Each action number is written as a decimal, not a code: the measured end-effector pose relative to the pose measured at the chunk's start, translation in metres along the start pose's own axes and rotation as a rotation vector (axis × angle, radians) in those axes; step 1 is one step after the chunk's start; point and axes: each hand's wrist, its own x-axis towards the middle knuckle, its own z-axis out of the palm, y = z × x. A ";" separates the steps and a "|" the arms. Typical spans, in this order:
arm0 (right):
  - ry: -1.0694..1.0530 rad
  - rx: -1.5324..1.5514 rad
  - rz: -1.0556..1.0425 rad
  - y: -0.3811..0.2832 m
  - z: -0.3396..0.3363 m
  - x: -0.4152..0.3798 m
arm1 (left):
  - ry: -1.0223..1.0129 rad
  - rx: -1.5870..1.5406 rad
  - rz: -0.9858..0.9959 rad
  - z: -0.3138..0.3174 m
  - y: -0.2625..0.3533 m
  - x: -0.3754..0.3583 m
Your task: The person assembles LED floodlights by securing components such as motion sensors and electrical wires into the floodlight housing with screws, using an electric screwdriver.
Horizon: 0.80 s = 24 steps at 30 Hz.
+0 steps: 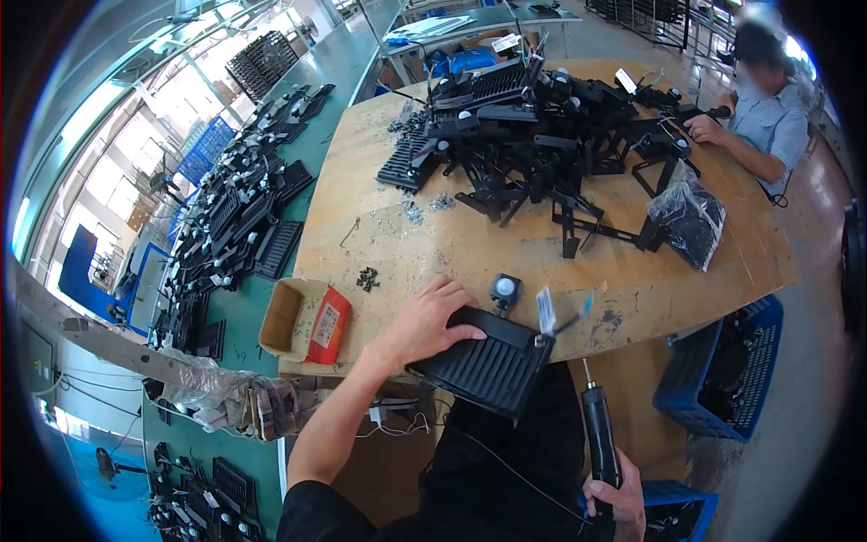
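Note:
A black finned lamp housing point(488, 361) lies at the near edge of the wooden table, partly over the edge. A sensor with a white dome point(505, 287) sticks out from its far side, and a white tag point(545, 310) stands at its right corner. My left hand point(424, 323) grips the housing's left end, thumb on top. Lower right, below the table edge, my right hand point(619, 495) is wrapped round a black electric screwdriver point(600, 434), its bit pointing up. An open red and brown box point(307, 321) stands left of my left hand, with small black parts point(368, 278) beside it.
A big heap of black brackets and lamps point(542, 126) covers the table's far part, with a plastic bag of parts point(689, 217) on its right. Blue crates point(722, 370) stand below right. More lamps point(235, 217) line the green bench at left. A co-worker point(768, 117) handles parts far right.

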 end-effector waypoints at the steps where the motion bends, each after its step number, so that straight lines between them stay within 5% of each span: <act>1: -0.007 0.000 -0.001 -0.002 0.003 0.002 | 0.034 0.040 -0.120 0.002 0.005 -0.008; 7: 0.024 -0.074 -0.132 -0.003 0.022 0.034 | 0.448 0.258 -0.333 0.026 0.028 -0.010; 12: -0.027 -0.029 -0.092 -0.023 0.049 0.053 | 0.498 0.319 -0.440 0.044 0.024 0.007; 18: -0.018 -0.070 -0.081 -0.015 0.056 0.065 | 0.416 0.262 -0.787 0.033 0.042 0.008; 21: -0.002 -0.044 -0.078 -0.012 0.060 0.071 | 0.531 -0.240 -0.560 0.018 0.059 -0.008; 24: 0.027 -0.044 -0.072 -0.015 0.057 0.073 | 0.877 -0.311 -0.667 -0.013 0.002 -0.019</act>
